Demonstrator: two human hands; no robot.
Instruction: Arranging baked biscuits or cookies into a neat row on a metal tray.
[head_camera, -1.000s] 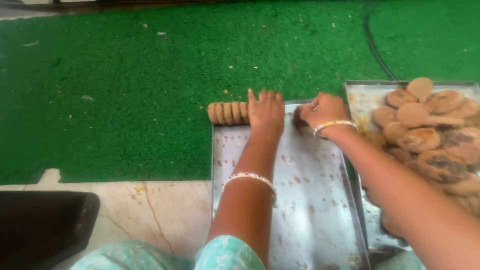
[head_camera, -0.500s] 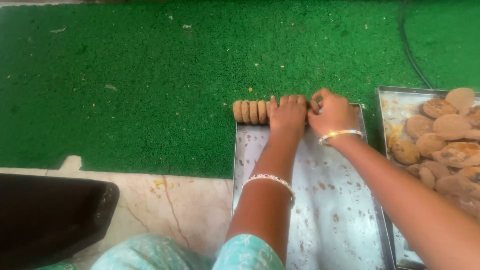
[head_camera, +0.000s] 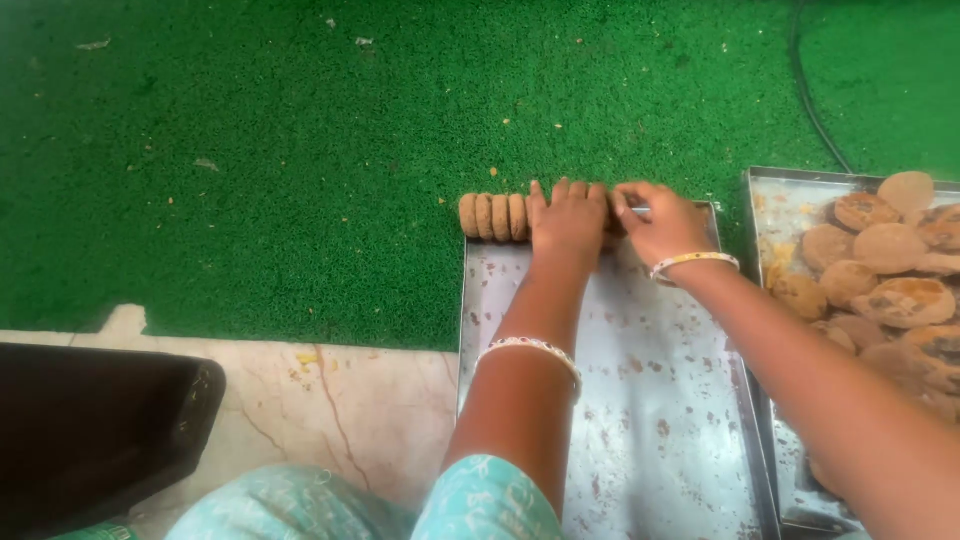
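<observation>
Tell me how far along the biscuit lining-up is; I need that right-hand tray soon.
Done: a short row of biscuits stands on edge at the empty tray's far end. In hand: the left hand steadies the row while the right hand presses in beside it. Left: the biscuit pile fills the right tray.

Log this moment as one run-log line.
left hand on cookie row | right hand beside it | near tray bare | cookies tray right

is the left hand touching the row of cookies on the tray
Touching. The head view shows the left hand lying flat on the row of cookies at the tray's far edge, no gap visible.
</observation>
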